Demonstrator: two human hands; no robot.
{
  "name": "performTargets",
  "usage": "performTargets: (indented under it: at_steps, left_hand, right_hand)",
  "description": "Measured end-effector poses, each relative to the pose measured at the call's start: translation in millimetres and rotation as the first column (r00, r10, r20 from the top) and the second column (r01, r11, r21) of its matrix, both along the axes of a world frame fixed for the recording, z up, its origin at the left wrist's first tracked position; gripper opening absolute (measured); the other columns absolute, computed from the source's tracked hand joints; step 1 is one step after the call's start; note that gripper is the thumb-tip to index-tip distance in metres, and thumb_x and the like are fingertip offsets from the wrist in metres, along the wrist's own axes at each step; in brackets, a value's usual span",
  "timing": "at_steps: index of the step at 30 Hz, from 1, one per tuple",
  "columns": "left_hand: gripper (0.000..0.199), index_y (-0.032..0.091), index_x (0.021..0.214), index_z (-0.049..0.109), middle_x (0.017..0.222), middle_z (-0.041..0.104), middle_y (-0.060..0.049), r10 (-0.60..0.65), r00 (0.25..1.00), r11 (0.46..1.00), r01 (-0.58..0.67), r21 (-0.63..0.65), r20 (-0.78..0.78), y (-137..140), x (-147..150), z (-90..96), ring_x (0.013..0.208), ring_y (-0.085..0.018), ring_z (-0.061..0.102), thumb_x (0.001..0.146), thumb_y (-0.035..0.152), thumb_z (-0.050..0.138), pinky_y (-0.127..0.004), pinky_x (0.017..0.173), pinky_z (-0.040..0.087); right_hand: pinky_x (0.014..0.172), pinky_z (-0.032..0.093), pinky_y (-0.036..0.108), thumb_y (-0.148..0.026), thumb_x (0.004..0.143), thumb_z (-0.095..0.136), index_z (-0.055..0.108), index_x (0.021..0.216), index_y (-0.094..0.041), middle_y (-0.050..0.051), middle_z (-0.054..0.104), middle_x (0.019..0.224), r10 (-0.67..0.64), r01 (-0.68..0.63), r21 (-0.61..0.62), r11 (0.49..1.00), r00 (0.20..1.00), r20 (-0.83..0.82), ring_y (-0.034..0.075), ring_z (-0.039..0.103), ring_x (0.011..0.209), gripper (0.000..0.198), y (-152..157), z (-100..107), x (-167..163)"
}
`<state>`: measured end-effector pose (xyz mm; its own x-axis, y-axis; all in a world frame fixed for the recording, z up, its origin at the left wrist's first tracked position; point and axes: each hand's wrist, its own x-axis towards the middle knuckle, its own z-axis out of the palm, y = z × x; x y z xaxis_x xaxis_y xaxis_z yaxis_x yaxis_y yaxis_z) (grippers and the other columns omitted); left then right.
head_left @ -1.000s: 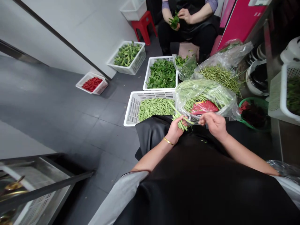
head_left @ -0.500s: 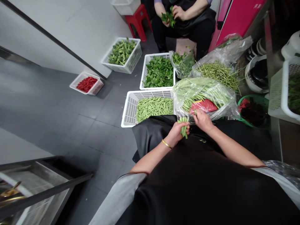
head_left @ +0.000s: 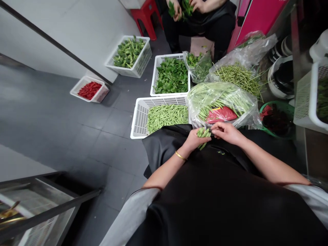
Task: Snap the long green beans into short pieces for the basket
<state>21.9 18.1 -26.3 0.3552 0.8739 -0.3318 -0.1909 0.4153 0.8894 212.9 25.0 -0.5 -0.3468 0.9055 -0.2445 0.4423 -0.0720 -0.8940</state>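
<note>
My left hand [head_left: 192, 140] is closed round a small bunch of green bean pieces [head_left: 204, 132] above my lap. Close beside it, my right hand [head_left: 226, 132] has its fingers pinched together near the bunch; whatever is between the fingertips is too small to make out. Just beyond my hands lies a clear plastic bag [head_left: 194, 94] of long green beans, with a red packet [head_left: 222, 114] among them. To its left, a white basket [head_left: 140, 118] holds many short cut beans [head_left: 167, 117].
A white basket [head_left: 153, 80] of leafy greens stands behind the beans. Farther left are baskets of green stalks [head_left: 129, 53] and red chillies [head_left: 89, 90]. Across from me a seated person's hands [head_left: 176, 13] handle greens. A green basin [head_left: 279, 119] sits at right, a metal rack [head_left: 51, 201] at lower left.
My right hand has drawn back from the bag's edge to beside the bunch. The bunch in my left hand has tilted, its cut ends facing up. The view has shifted slightly.
</note>
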Motion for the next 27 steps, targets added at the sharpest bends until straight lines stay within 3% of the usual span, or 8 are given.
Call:
performTargets:
  at_steps: [5, 11, 14, 17, 19, 21, 24, 27]
  left_hand:
    - [0.037, 0.009, 0.072, 0.064, 0.059, 0.063, -0.004, -0.117, 0.97, 0.965, 0.161, -0.206, 0.213, -1.9, -2.3, 2.4, 0.045, -0.009, 0.048, 0.05, 0.031, 0.085, -0.022, 0.043, 0.032]
    - [0.03, 0.011, 0.069, 0.06, 0.059, 0.059, -0.001, 0.125, 0.925, 0.915, 0.033, -0.403, 0.358, 1.7, 6.5, -15.0, 0.049, -0.008, 0.05, 0.055, 0.028, 0.08, -0.022, 0.048, 0.037]
    - [0.026, 0.012, 0.069, 0.058, 0.06, 0.059, 0.0, 0.304, 0.9, 0.866, -0.125, -0.485, 0.311, 9.9, 3.9, -24.5, 0.051, -0.008, 0.051, 0.059, 0.026, 0.078, -0.021, 0.05, 0.039]
    - [0.031, 0.014, 0.081, 0.06, 0.061, 0.057, 0.003, 0.325, 0.882, 0.87, -0.136, -0.473, 0.343, 15.4, 0.0, -30.4, 0.055, -0.008, 0.053, 0.059, 0.025, 0.079, -0.023, 0.057, 0.045]
    - [0.034, 0.015, 0.085, 0.059, 0.061, 0.055, 0.004, 0.256, 0.885, 0.897, -0.068, -0.437, 0.389, 16.2, -0.9, -32.1, 0.058, -0.009, 0.054, 0.059, 0.023, 0.08, -0.027, 0.065, 0.049]
    - [0.033, 0.014, 0.081, 0.057, 0.059, 0.053, 0.004, 0.201, 0.892, 0.905, -0.011, -0.426, 0.406, 16.2, -1.2, -32.6, 0.059, -0.01, 0.054, 0.059, 0.023, 0.081, -0.03, 0.067, 0.051]
    - [0.034, 0.015, 0.075, 0.053, 0.056, 0.048, 0.005, 0.175, 0.898, 0.897, 0.024, -0.441, 0.403, 17.0, -3.2, -32.7, 0.051, -0.009, 0.05, 0.059, 0.026, 0.081, -0.025, 0.053, 0.045]
    - [0.036, 0.015, 0.074, 0.051, 0.051, 0.043, 0.007, 0.19, 0.909, 0.888, 0.002, -0.459, 0.372, 19.1, -5.8, -33.3, 0.042, -0.006, 0.041, 0.057, 0.025, 0.082, -0.021, 0.043, 0.032]
  right_hand:
    - [0.061, 0.046, 0.028, -0.045, 0.088, 0.051, 0.059, 0.081, -0.021, 0.002, 0.063, 0.066, 0.172, -0.175, 0.141, 0.975, 0.985, 0.03, 0.016, 0.059, 0.061, 0.027, 0.2, 16.8, -6.3]
    - [0.071, 0.044, 0.032, -0.039, 0.094, 0.039, 0.061, 0.078, -0.019, 0.012, 0.063, 0.08, -0.064, -0.146, 0.507, 0.85, 0.925, 0.374, 0.021, 0.058, 0.075, 0.034, -8.8, 6.1, -20.3]
    - [0.065, 0.043, 0.028, -0.048, 0.092, 0.044, 0.061, 0.073, -0.021, 0.006, 0.063, 0.072, 0.195, -0.315, 0.276, 0.908, 0.901, 0.387, 0.018, 0.058, 0.069, 0.037, 6.2, -6.2, 0.6]
    - [0.06, 0.04, 0.026, -0.06, 0.081, 0.058, 0.062, 0.067, -0.02, 0.001, 0.062, 0.062, 0.43, -0.441, -0.091, 0.893, 0.774, 0.465, 0.017, 0.058, 0.062, 0.042, 46.2, -28.6, 24.6]
    - [0.065, 0.042, 0.028, -0.054, 0.088, 0.05, 0.066, 0.079, -0.018, 0.007, 0.069, 0.076, 0.16, -0.225, 0.004, 0.974, 0.706, 0.69, 0.02, 0.062, 0.072, 0.041, 82.7, -50.4, 29.4]
    - [0.074, 0.043, 0.03, -0.04, 0.095, 0.042, 0.067, 0.102, -0.014, 0.015, 0.07, 0.101, 0.001, -0.127, 0.092, 0.988, 0.594, 0.804, 0.024, 0.064, 0.089, 0.036, 118.5, -73.8, 24.1]
    - [0.081, 0.042, 0.032, -0.033, 0.095, 0.042, 0.061, 0.119, -0.012, 0.019, 0.065, 0.117, -0.014, -0.115, 0.087, 0.99, 0.523, 0.852, 0.025, 0.063, 0.099, 0.038, 154.0, -99.7, 11.2]
    - [0.079, 0.042, 0.031, -0.033, 0.093, 0.046, 0.065, 0.11, -0.011, 0.019, 0.068, 0.111, -0.001, -0.125, 0.082, 0.989, 0.545, 0.838, 0.024, 0.063, 0.095, 0.034, 155.6, -103.9, 11.6]
